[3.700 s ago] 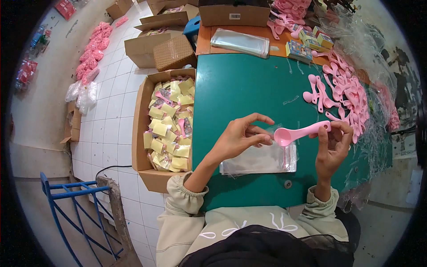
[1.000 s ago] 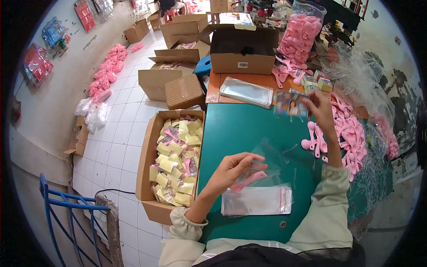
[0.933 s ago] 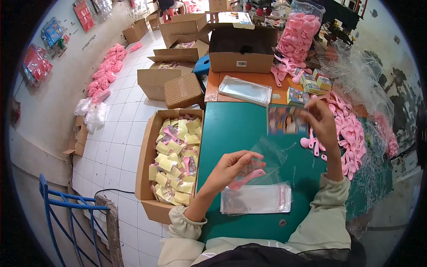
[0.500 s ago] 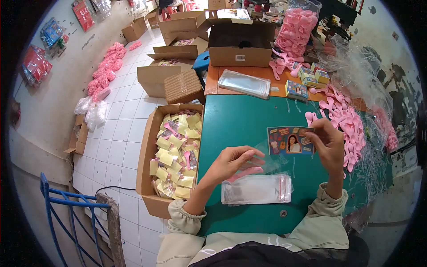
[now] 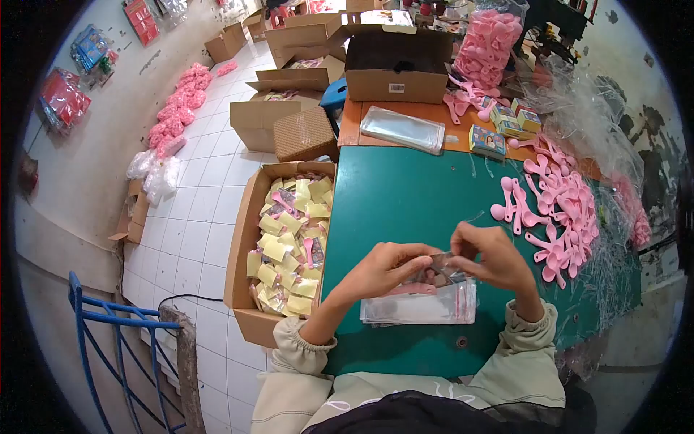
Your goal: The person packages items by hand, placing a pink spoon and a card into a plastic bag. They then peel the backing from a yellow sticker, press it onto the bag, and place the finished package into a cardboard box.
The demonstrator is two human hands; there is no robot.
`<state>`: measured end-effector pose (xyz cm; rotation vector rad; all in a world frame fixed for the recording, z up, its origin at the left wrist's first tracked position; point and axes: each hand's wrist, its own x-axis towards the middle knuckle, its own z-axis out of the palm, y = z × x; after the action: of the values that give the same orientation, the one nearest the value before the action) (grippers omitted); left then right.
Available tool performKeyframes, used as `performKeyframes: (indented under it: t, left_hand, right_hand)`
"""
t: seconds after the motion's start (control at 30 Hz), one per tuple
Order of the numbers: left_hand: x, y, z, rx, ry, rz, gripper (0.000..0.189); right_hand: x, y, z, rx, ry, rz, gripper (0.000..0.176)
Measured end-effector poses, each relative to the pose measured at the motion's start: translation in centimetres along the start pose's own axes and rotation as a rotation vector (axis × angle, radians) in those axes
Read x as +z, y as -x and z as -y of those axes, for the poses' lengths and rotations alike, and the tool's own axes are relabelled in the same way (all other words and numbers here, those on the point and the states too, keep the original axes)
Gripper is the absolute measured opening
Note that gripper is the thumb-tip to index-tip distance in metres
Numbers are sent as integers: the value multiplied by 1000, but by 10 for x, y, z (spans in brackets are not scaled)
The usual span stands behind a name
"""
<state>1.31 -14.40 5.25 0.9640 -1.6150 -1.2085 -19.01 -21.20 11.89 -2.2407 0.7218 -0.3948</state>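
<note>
My left hand [image 5: 390, 269] is closed on a small clear plastic bag with a pink spoon [image 5: 413, 289] along its lower side. A printed card [image 5: 439, 266] shows darkly between my two hands, apparently within the clear plastic; glare blurs its edges. My right hand [image 5: 486, 254] pinches at the bag's right end, its fingertips close to the card. Directly beneath both hands lies a stack of flat clear bags [image 5: 408, 311] on the green table [image 5: 405, 195].
Left of the table, a carton [image 5: 242, 289] holds many packed bags with yellow slips. Loose pink spoons [image 5: 567, 210] spread across the right side. Stacked cards [image 5: 488, 142] and more clear bags [image 5: 403, 130] lie at the back, before an open box [image 5: 396, 83].
My right hand has come down and left with the card, which now overlaps the clear bag. My left hand stays near its place, with the bag and spoon.
</note>
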Motion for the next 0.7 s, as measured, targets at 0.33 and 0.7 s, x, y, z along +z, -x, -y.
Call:
performKeyframes:
  t: [0.33, 0.7]
  left_hand:
    - [-2, 13, -18, -197, -260, 8, 44]
    - [-34, 34, 8, -258, 90, -97, 63]
  right_hand:
    - [14, -8, -30, 29, -247, 107, 21]
    - [9, -19, -40, 279, -510, 145, 18]
